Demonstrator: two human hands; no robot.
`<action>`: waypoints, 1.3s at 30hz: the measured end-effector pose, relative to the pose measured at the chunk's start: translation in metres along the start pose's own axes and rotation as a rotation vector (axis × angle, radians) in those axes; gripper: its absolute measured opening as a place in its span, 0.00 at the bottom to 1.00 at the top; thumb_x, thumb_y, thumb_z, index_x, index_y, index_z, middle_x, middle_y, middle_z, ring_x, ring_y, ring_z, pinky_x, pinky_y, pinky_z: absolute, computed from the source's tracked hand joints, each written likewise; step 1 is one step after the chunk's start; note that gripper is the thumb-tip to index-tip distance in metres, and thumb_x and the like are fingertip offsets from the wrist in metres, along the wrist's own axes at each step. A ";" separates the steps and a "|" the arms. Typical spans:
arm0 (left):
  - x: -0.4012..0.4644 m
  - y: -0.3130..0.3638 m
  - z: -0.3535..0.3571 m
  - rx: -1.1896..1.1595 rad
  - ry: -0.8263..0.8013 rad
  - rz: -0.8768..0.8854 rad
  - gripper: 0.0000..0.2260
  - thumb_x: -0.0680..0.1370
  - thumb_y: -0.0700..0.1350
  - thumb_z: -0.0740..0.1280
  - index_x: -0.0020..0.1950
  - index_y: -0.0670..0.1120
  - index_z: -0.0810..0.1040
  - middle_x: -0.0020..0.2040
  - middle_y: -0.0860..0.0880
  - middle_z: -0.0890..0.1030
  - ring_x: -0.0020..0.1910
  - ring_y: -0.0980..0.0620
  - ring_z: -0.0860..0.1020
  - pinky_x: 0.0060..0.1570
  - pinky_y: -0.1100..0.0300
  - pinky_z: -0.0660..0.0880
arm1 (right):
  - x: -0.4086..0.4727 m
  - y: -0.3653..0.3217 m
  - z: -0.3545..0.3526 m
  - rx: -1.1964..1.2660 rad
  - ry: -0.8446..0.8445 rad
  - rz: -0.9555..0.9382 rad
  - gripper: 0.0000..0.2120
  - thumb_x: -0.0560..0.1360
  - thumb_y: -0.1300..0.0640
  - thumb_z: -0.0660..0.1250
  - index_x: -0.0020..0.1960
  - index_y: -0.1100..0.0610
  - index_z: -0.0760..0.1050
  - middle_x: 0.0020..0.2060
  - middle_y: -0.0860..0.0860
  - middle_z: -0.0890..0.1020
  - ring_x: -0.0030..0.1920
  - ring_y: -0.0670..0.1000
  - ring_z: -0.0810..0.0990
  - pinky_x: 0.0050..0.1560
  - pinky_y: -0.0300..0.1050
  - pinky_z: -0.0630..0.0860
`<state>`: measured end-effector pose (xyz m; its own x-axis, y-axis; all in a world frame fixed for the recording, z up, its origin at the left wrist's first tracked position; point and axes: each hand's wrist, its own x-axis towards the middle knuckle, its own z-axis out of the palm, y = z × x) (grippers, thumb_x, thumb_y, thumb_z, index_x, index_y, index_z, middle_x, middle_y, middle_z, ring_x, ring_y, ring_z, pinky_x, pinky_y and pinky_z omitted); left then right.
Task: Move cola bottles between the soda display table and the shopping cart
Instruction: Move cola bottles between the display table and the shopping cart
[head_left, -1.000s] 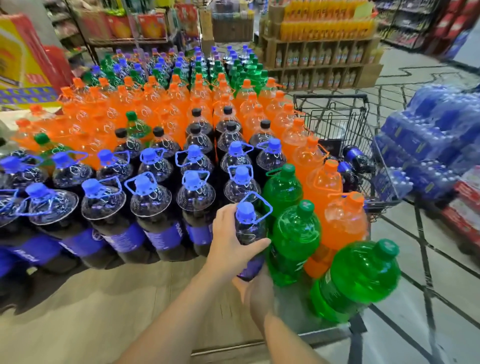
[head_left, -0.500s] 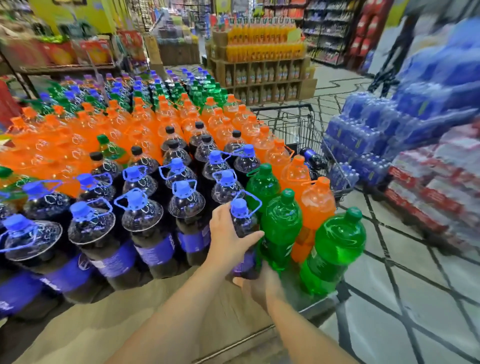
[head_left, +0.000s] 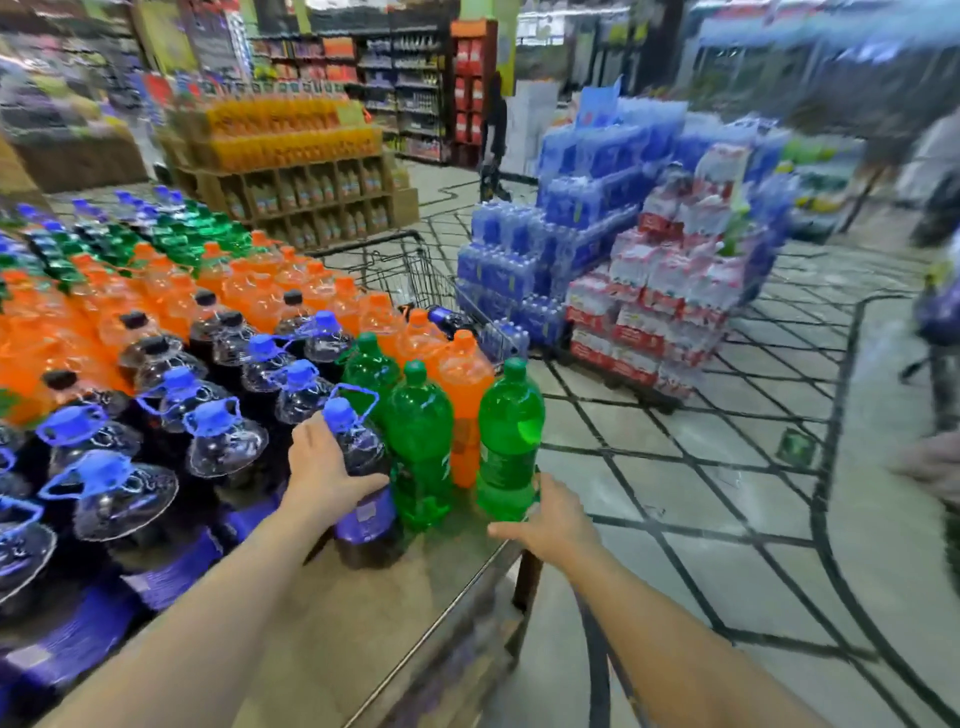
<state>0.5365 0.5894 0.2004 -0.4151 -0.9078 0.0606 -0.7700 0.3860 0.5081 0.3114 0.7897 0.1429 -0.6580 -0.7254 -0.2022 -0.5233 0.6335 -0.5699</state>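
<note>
Cola bottle (head_left: 361, 483) stood at the display table's (head_left: 395, 587) front corner beside a green bottle (head_left: 420, 447), left hand (head_left: 324, 475) wrapped round its shoulder, right hand (head_left: 550, 522) loose near the table's edge holding nothing; lifting it straight up would likely spare its neighbours before swinging toward the cart (head_left: 415, 270).

the bare strip of counter (head_left: 363, 613) at 6 o'clock, between the two forearms, gives open passage up to the front row. at 9 to 10 o'clock packed cola bottles (head_left: 218, 441) stand shoulder to shoulder, no gap for a hand. the left hand (head_left: 322, 467) grips the held cola bottle (head_left: 363, 483), hemmed at 3 o'clock by green bottles (head_left: 421, 447) touching it. orange bottles (head_left: 465, 395) wall off 12 o'clock. beyond the counter edge at 3 to 5 o'clock the floor (head_left: 701, 519) lies open. the shopping cart (head_left: 410, 270) stands at 12 o'clock behind the rows.
</note>
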 end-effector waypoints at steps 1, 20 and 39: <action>0.000 0.003 -0.003 0.024 -0.024 -0.012 0.56 0.66 0.58 0.85 0.79 0.33 0.57 0.74 0.34 0.64 0.76 0.36 0.60 0.75 0.48 0.60 | -0.008 -0.001 -0.013 -0.010 0.018 0.004 0.48 0.54 0.24 0.76 0.68 0.46 0.73 0.61 0.48 0.80 0.64 0.53 0.79 0.59 0.52 0.79; -0.045 0.152 -0.002 0.465 0.008 0.125 0.49 0.69 0.71 0.75 0.83 0.52 0.61 0.79 0.42 0.63 0.80 0.40 0.59 0.78 0.43 0.58 | 0.018 0.084 -0.165 -0.265 0.025 -0.177 0.57 0.64 0.27 0.75 0.81 0.53 0.57 0.78 0.52 0.66 0.77 0.54 0.64 0.74 0.52 0.67; 0.010 0.325 0.087 0.481 -0.088 0.254 0.46 0.70 0.77 0.68 0.82 0.55 0.64 0.76 0.45 0.68 0.78 0.42 0.63 0.77 0.44 0.61 | 0.117 0.157 -0.280 -0.259 -0.030 -0.208 0.59 0.65 0.28 0.76 0.84 0.53 0.52 0.82 0.52 0.57 0.82 0.53 0.54 0.79 0.54 0.58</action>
<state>0.2396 0.7202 0.2914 -0.6400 -0.7669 0.0476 -0.7662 0.6416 0.0353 0.0008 0.8800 0.2525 -0.5083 -0.8517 -0.1277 -0.7677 0.5152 -0.3811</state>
